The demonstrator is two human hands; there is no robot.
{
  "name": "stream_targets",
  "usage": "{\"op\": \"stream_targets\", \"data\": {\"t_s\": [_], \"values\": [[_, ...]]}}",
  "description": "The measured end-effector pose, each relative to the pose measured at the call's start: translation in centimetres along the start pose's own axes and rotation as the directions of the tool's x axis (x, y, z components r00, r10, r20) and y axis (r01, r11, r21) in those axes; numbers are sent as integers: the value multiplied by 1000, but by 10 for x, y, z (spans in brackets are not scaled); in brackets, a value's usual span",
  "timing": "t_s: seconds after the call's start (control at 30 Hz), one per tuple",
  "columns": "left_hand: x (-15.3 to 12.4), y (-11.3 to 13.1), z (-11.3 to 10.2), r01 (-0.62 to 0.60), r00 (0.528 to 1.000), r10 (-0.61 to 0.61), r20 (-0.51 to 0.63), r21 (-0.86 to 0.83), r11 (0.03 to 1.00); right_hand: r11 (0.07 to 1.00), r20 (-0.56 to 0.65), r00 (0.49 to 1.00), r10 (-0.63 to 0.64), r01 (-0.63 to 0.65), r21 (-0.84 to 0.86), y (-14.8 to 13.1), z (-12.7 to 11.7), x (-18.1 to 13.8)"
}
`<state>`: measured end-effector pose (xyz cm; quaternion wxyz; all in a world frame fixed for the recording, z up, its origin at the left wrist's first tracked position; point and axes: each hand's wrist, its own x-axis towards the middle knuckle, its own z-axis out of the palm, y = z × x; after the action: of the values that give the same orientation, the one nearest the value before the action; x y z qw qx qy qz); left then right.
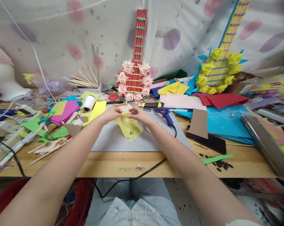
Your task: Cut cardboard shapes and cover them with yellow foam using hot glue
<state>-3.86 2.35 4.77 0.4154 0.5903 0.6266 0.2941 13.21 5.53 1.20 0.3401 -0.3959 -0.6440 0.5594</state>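
Both my hands meet over the grey cutting mat [104, 138] at the middle of the table. Between my left hand [112, 114] and my right hand [140, 115] is a piece of yellow crepe paper [130, 127], pinched near its top edge by the fingers of each. Its lower part hangs down crumpled, with a ragged bottom end over the mat. A blue glue gun [165, 115] lies just right of my right hand. Behind my hands rests a yellow-and-black utility knife [152, 104].
A red paper guitar [137, 72] with pink flowers and a yellow one [217, 72] lean at the back. Paper scraps [52, 133] and a power strip [12, 138] lie left. Blue sheets [224, 122], a phone [209, 142] and dark beads [219, 164] lie right. The glue-gun cord [153, 165] crosses the front edge.
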Motion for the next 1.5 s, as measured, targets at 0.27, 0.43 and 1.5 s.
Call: {"op": "stream_targets", "data": {"t_s": [0.27,0.43,1.5], "values": [[-4,-9,15,-52,995,0,-103,-505,862,968,-143,989,30,6,250,-8,2,16],[-8,-11,21,-62,983,-40,-181,-522,851,943,-90,992,90,-56,328,-9,-4,10],[-25,-7,22,9,979,-89,-185,-398,917,895,-165,970,181,-93,437,-9,12,-1]]}}
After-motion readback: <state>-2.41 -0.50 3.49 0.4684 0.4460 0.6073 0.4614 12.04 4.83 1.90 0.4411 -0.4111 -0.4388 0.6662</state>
